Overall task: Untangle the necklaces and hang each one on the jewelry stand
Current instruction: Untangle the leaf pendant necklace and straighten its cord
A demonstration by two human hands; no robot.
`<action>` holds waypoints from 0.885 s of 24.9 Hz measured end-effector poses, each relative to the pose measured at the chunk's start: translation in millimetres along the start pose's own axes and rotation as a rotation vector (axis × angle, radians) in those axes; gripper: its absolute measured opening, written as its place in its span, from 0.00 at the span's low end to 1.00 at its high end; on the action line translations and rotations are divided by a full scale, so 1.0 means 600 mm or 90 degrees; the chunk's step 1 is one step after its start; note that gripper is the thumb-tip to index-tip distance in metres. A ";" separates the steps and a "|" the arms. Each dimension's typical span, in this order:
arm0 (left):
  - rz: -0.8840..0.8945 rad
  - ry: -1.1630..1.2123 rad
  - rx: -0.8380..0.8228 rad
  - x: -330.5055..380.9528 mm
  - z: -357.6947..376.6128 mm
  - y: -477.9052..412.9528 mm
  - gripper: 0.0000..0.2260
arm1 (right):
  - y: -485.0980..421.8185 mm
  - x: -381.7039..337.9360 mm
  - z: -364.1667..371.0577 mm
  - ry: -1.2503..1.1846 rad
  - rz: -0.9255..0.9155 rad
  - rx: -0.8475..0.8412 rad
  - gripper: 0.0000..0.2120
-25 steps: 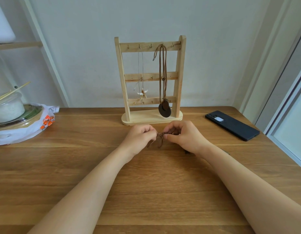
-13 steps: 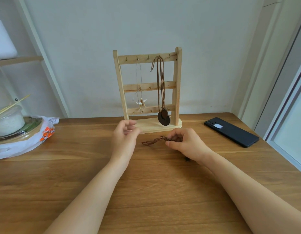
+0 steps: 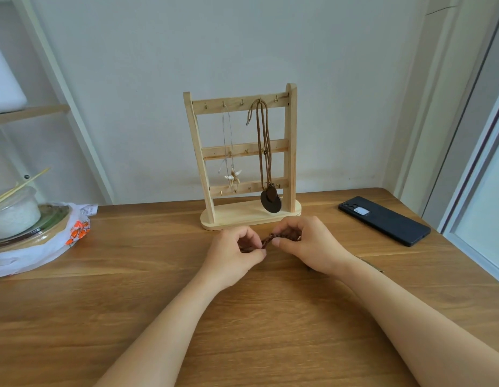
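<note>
Left hand: a bare hand (image 3: 234,255) is shown from its back, with the knuckles and the thumb in view.
Right hand: a bare hand (image 3: 307,247) is likewise shown from its back, its thumb seen along the near edge.
Fingers: the fingers (image 3: 287,226) are uncovered; a pale nail tip is made out on one finger of the right hand, while the other nails are hidden.
Left forearm: the left forearm (image 3: 164,331) is seen bare from wrist to frame edge.
Right forearm: the right forearm (image 3: 410,317) is seen bare along its whole visible length.
</note>
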State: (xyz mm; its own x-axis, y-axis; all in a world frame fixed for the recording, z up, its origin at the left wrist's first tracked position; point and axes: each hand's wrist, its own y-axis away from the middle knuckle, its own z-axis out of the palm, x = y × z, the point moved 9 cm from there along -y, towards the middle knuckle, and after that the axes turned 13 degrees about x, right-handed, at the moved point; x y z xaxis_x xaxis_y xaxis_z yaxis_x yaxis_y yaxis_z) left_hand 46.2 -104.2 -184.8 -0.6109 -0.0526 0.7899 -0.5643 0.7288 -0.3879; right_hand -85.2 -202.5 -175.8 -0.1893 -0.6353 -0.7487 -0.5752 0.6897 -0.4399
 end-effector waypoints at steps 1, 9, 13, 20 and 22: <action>-0.022 0.035 0.000 -0.001 0.000 -0.001 0.06 | -0.001 0.000 -0.001 -0.002 -0.002 0.004 0.04; -0.018 0.053 -0.013 0.003 0.000 0.002 0.03 | 0.000 -0.010 -0.006 -0.021 -0.025 0.006 0.05; -0.095 0.110 0.039 -0.004 -0.015 -0.001 0.04 | -0.001 -0.001 -0.001 0.005 -0.006 -0.004 0.05; -0.149 0.338 -0.002 0.018 -0.016 0.000 0.05 | -0.007 0.017 -0.008 0.025 0.042 0.009 0.04; -0.260 0.503 0.144 -0.016 -0.048 -0.006 0.06 | -0.007 0.022 -0.008 0.012 0.063 0.005 0.04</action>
State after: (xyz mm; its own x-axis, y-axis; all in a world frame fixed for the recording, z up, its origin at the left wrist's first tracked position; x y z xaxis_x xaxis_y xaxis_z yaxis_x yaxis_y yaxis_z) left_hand 69.9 -86.8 -177.3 0.1703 0.2659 0.9489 -0.7987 0.6013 -0.0252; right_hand -89.0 -215.6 -181.4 -0.2601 -0.5705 -0.7790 -0.5461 0.7523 -0.3686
